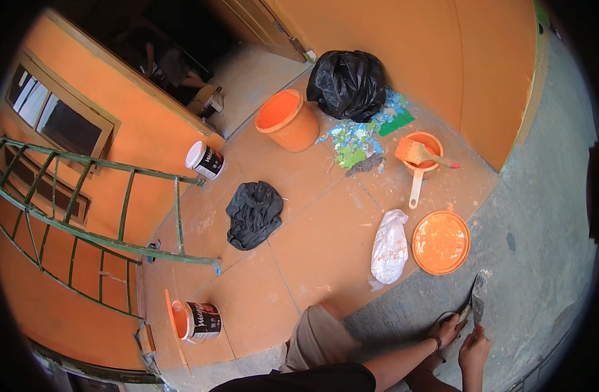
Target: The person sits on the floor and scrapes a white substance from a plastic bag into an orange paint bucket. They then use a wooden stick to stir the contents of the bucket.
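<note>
At the lower right, over the grey concrete, my left hand [449,330] is closed on a putty knife with a thin dark blade; a bracelet circles its wrist. Right beside it, my right hand [474,350] is wrapped around the handle of a second putty knife [478,310], its grey blade pointing away from me. The two blades lie close together, and I cannot tell whether they touch. Just beyond is a round orange-smeared lid [441,242]. A white plastic bag [389,247] lies left of the lid.
An orange tub [414,142] carries a wide brush [417,152]. Farther back stand an orange bucket [287,121], a black bag [347,85] and paint scraps [351,138]. Black cloth [254,215], paint pails [204,319] and a green ladder [126,202] occupy the left. Another person [172,65] is beyond the doorway.
</note>
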The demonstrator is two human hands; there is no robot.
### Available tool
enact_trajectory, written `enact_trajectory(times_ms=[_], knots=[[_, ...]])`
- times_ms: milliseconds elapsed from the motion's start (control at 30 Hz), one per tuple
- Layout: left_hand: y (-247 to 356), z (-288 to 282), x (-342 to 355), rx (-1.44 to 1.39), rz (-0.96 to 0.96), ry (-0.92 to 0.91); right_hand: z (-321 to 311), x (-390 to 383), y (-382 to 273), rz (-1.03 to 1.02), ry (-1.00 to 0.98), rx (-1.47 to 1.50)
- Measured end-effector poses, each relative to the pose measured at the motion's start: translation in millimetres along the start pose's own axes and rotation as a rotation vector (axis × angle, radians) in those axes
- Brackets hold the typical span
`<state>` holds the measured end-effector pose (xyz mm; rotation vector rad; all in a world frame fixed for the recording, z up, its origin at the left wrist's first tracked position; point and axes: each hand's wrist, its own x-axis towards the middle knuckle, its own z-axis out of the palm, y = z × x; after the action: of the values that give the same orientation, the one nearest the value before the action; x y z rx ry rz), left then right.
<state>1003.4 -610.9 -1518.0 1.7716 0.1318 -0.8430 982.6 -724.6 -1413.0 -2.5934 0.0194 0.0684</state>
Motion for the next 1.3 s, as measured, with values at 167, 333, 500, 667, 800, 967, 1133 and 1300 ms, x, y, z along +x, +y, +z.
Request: enact_trajectory(times_ms=[167,333,500,667,800,967,1133,1300], knots=[[-15,-3,-14,-0.079,0.025,0.117,-4,24,-33,0.149,-0.114,-0.039],[5,-6,-13,0.100,0.005,0.075,-10,3,-34,0.183,-0.148,-0.039],[-37,19,-29,-0.089,0.157,0.235,9,-4,27,-0.077,0.271,-0.025],[18,-19,0,0.028,0.017,0.214,-10,17,59,0.711,0.224,0.840],[-3,-26,75,0.138,-0.015,0.355,20,75,63,0.762,0.179,0.986],[-15,15,119,0.221,-0.063,0.515,50,66,113,0.587,0.188,0.791],[-25,22,136,-0.019,-0.173,0.334,46,54,104,0.444,0.067,0.428],[-33,25,142,0.012,-0.170,0.248,52,55,98,0.381,-0.061,0.292]])
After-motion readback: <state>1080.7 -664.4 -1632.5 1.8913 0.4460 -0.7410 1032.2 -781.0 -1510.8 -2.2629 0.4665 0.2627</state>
